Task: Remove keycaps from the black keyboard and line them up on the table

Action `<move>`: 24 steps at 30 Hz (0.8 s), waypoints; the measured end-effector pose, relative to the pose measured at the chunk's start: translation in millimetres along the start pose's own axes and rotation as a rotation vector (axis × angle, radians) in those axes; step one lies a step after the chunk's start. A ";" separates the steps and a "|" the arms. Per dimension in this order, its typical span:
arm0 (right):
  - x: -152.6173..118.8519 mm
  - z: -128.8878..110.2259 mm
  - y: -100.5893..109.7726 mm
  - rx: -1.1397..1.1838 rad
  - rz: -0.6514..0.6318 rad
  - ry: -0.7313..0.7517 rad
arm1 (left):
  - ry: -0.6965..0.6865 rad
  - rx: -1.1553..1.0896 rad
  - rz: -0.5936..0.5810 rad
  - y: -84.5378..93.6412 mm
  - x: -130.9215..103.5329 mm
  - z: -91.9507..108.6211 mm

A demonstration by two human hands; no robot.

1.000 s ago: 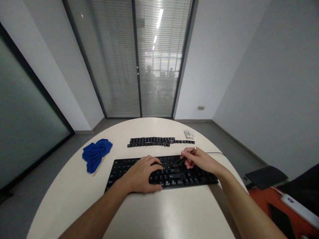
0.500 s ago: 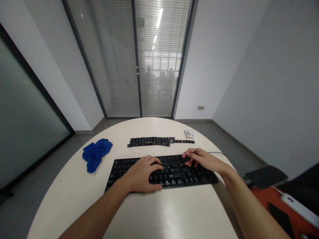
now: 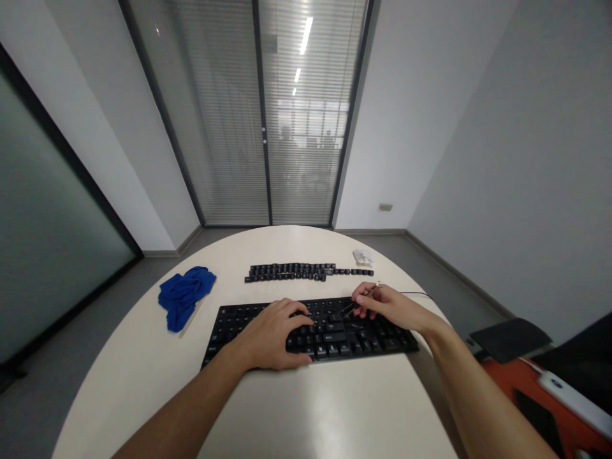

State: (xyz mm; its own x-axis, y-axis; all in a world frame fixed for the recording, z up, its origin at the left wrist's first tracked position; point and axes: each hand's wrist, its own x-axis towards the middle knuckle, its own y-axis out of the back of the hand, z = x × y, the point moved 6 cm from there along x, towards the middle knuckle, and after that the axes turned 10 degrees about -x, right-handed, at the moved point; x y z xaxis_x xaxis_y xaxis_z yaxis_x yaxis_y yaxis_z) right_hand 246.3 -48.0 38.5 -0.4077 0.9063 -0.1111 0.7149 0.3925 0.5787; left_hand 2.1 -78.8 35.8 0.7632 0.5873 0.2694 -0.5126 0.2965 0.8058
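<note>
At the far left of the round pale table lies a crumpled blue cloth, well apart from both hands. To its right, near the person's side of the table, sits a black keyboard, lying flat with its long side across the view. The left hand rests palm down on the middle of the keyboard, its fingers spread loosely and flat over the keys, closed on nothing. Beyond the keyboard, toward the far rim of the table, a row of loose black keycaps lies in a neat line, clear of both hands.

Further right, the right hand hovers over the right part of the keyboard. Its thumb and fingertips are pinched on a thin metal tool, which slants down and to the left from the fingers, its dark tip meeting the keys just to the right of the left hand's fingertips. Whether the tip holds a key is too small to tell. Behind the right hand, a small white crumpled item lies near the table's far right rim, and a thin black cable runs from the keyboard toward the right edge.
</note>
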 end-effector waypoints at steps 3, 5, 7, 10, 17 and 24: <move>-1.0 -7.0 -2.7 -0.049 0.004 0.045 | 0.002 0.006 -0.004 -0.2 0.2 0.0; -2.7 -11.5 -3.6 -0.089 0.014 0.061 | 0.002 0.004 -0.006 -0.7 0.1 0.1; -4.6 -14.9 -3.7 -0.121 0.023 0.067 | 0.001 0.002 -0.002 -1.1 -0.1 -0.1; -6.2 -16.8 -3.1 -0.125 0.029 0.074 | 0.002 0.002 0.002 -1.7 -0.5 -0.8; -4.1 -10.3 -1.1 -0.106 0.019 0.061 | 0.005 0.007 -0.007 -1.7 -0.6 -1.5; -5.4 -12.7 1.2 -0.091 0.026 0.077 | 0.003 -0.001 -0.004 -0.9 -0.2 -0.4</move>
State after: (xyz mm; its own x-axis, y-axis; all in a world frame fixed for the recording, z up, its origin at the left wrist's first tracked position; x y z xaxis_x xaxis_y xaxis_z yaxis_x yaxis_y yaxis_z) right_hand 242.2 -54.5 50.0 -0.4347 0.8999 -0.0352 0.6726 0.3504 0.6517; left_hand 2.3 -78.8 34.8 0.7640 0.5885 0.2644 -0.5099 0.2995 0.8064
